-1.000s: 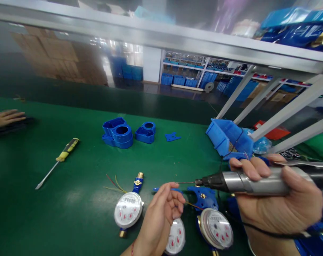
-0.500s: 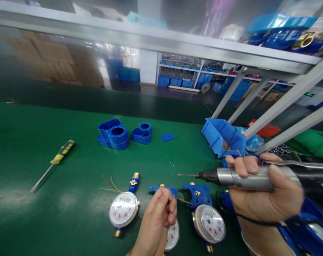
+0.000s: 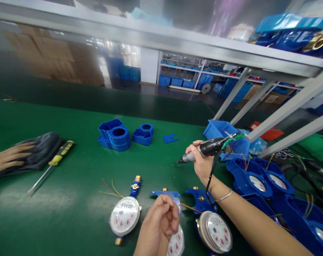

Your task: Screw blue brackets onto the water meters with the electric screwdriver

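My right hand (image 3: 201, 164) is stretched out over the green table, closed round a silver and black electric screwdriver (image 3: 204, 149) whose tip points down-left near the blue bin (image 3: 217, 129). My left hand (image 3: 161, 220) is a closed fist low in the middle, pinching something I cannot make out, right above the middle water meter (image 3: 176, 243). A second water meter (image 3: 124, 216) lies to its left and a third (image 3: 216, 233) to its right, each with a blue bracket and thin coloured wires.
Another person's hand (image 3: 9, 156) rests on a dark cloth (image 3: 44, 149) at far left, beside a yellow-handled screwdriver (image 3: 50, 165). Blue plastic housings (image 3: 116, 135) sit mid-table. More blue meter casings (image 3: 259, 181) crowd the right. A metal shelf frame (image 3: 257, 103) slants overhead.
My right hand has carried the electric screwdriver away from me, out towards the blue bin. The other person's hand with the cloth has come back in at the left.
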`<control>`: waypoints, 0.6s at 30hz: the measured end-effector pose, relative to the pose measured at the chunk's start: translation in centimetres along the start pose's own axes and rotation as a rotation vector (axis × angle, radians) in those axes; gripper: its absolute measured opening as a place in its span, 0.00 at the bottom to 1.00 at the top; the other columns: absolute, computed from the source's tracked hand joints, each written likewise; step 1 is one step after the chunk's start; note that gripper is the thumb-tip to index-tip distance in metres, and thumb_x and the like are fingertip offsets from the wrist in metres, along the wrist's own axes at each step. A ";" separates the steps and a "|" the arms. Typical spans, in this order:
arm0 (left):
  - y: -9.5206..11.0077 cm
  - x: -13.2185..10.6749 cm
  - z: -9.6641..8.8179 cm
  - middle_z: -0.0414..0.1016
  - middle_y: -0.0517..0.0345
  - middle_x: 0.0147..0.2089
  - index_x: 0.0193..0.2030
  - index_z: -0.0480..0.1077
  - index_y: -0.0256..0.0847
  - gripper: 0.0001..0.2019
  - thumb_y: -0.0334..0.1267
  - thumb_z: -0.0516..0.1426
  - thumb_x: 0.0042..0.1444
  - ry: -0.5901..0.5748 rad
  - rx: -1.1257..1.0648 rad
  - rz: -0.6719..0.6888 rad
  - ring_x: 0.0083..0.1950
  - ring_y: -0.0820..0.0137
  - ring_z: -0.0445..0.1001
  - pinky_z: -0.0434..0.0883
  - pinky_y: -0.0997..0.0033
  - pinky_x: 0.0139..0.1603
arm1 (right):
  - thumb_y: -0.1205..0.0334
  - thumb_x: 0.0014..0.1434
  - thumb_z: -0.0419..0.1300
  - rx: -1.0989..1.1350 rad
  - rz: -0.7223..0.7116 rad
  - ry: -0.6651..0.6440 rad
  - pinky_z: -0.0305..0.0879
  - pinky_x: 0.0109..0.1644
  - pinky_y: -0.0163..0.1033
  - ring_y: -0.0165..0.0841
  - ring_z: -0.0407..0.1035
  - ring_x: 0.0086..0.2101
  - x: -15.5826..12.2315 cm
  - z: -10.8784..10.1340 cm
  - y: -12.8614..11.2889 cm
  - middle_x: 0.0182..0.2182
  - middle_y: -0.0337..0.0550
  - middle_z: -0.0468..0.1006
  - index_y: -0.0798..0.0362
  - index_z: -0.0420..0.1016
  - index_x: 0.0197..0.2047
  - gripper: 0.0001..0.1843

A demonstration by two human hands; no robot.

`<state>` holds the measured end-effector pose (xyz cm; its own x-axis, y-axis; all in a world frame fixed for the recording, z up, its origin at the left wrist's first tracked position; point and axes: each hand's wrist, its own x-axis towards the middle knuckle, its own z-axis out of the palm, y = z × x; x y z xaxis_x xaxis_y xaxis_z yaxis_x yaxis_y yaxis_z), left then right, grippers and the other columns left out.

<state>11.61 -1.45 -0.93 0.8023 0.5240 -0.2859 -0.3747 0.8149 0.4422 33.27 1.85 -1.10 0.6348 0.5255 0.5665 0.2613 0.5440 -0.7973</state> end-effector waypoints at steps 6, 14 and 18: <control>0.5 -0.2 -0.3 0.64 0.63 0.23 0.29 0.61 0.35 0.19 0.48 0.64 0.51 -0.014 -0.043 0.010 0.19 0.83 0.58 0.44 0.79 0.23 | 0.61 0.57 0.64 -0.056 0.019 -0.027 0.66 0.35 0.38 0.31 0.69 0.27 -0.2 0.3 0.3 0.26 0.37 0.71 0.53 0.65 0.41 0.12; 0.6 -0.7 0.1 0.63 0.63 0.23 0.28 0.60 0.36 0.20 0.48 0.64 0.50 -0.011 -0.027 0.020 0.19 0.82 0.57 0.44 0.78 0.23 | 0.60 0.56 0.64 -0.078 0.032 -0.020 0.65 0.34 0.39 0.33 0.69 0.26 -0.3 0.2 0.6 0.24 0.37 0.72 0.53 0.65 0.40 0.12; 0.6 -0.4 -0.1 0.63 0.64 0.23 0.28 0.59 0.36 0.22 0.50 0.65 0.48 0.030 0.013 0.028 0.18 0.83 0.56 0.42 0.78 0.21 | 0.61 0.55 0.65 -0.034 0.036 0.013 0.65 0.34 0.39 0.33 0.68 0.26 -0.2 0.5 -0.2 0.24 0.38 0.72 0.54 0.66 0.39 0.13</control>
<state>11.04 -1.17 -0.60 0.7774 0.5538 -0.2981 -0.3907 0.7967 0.4612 32.74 1.94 -0.91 0.6537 0.5352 0.5350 0.2624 0.5028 -0.8236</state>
